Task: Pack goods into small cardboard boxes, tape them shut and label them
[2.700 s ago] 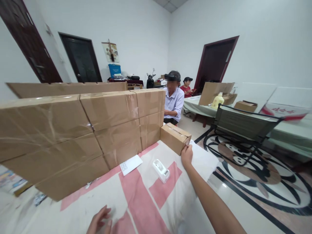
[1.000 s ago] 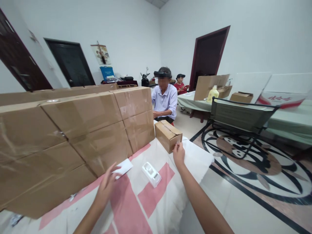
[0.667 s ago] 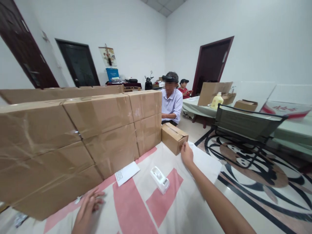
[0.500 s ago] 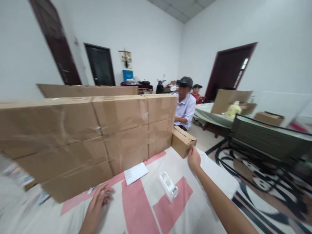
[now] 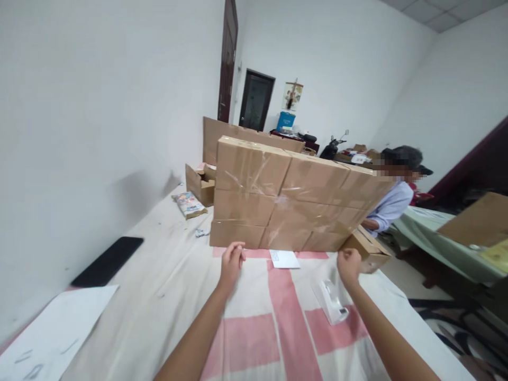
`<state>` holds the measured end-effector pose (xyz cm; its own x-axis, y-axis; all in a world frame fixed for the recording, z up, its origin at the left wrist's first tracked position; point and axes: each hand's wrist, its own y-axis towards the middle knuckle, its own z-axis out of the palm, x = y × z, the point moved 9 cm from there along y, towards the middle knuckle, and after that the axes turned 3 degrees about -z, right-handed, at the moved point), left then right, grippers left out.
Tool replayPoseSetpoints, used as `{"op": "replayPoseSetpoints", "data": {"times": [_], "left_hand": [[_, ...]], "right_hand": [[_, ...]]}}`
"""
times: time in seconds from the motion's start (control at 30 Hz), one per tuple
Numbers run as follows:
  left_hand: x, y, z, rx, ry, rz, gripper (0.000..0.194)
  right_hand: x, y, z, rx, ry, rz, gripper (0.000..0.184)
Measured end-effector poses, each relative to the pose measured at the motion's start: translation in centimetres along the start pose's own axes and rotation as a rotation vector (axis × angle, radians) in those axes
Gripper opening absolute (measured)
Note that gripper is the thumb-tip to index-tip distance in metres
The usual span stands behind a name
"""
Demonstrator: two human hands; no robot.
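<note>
In the head view, a wall of taped cardboard boxes (image 5: 278, 198) stands across the cloth-covered table (image 5: 254, 338). My left hand (image 5: 232, 263) is closed, fingers pinched together, just in front of the wall's lower edge. Whatever lies between those fingertips is too small to name. My right hand (image 5: 349, 263) has its fingers curled beside a small cardboard box (image 5: 371, 253) at the wall's right end. Its fingertips are partly hidden, and I cannot tell whether they hold anything. Between my hands lies a white card (image 5: 284, 259), with a white tape dispenser (image 5: 332, 304) nearer to me.
On the left are a black phone-like slab (image 5: 107, 262), a printed paper sheet (image 5: 59, 333), a snack packet (image 5: 188, 205) and an open carton (image 5: 200, 185). A person in a light shirt (image 5: 391, 203) sits beyond the wall's right end. A green-covered table (image 5: 428, 225) stands further right.
The view has swung left. My right hand has come off the small box's near end and moved to its left side. My left hand's loose fingers have drawn together.
</note>
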<state>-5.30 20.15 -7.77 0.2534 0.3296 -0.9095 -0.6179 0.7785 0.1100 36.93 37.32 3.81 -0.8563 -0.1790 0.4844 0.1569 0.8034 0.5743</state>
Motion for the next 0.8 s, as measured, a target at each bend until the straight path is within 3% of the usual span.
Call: {"op": "replayPoseSetpoints", "data": {"times": [0.1, 0.2, 0.27, 0.33, 0.37, 0.43, 0.5, 0.57, 0.7, 0.8], "left_hand": [[-4.2, 4.4, -6.0, -0.198, -0.105, 0.072, 0.023], [-6.8, 9.9, -13.1, -0.428, -0.213, 0.081, 0.024], [-7.0, 13.3, -16.7, -0.515, -0.299, 0.037, 0.03], [-6.1, 15.8, -19.0, -0.535, -0.397, -0.031, 0.035], [-5.4, 16.7, -19.8, -0.527, -0.449, -0.068, 0.037], [-3.8, 17.8, -21.2, -0.495, -0.552, -0.135, 0.042], [-2.3, 18.4, -22.4, -0.449, -0.636, -0.191, 0.048], [-1.4, 19.0, -23.4, -0.402, -0.687, -0.233, 0.049], [-0.7, 20.3, -24.3, -0.315, -0.706, -0.277, 0.043], [-0.9, 21.0, -24.0, -0.257, -0.706, -0.27, 0.043]], "right_hand": [[12.1, -3.5, 4.3, 0.169, 0.193, -0.288, 0.024], [26.2, -10.1, 7.8, 0.394, 0.358, -0.641, 0.02], [35.6, -15.0, 9.3, 0.521, 0.44, -0.872, 0.017], [44.4, -19.1, 10.4, 0.595, 0.511, -1.114, 0.023], [48.1, -19.8, 11.4, 0.598, 0.515, -1.134, 0.026], [54.1, -19.0, 14.8, 0.587, 0.463, -1.021, 0.034], [58.6, -17.1, 18.7, 0.557, 0.413, -0.903, 0.039], [61.2, -14.7, 22.9, 0.537, 0.365, -0.79, 0.048], [61.7, -10.9, 30.5, 0.566, 0.273, -0.613, 0.072], [60.9, -10.3, 33.8, 0.629, 0.268, -0.631, 0.074]]}}
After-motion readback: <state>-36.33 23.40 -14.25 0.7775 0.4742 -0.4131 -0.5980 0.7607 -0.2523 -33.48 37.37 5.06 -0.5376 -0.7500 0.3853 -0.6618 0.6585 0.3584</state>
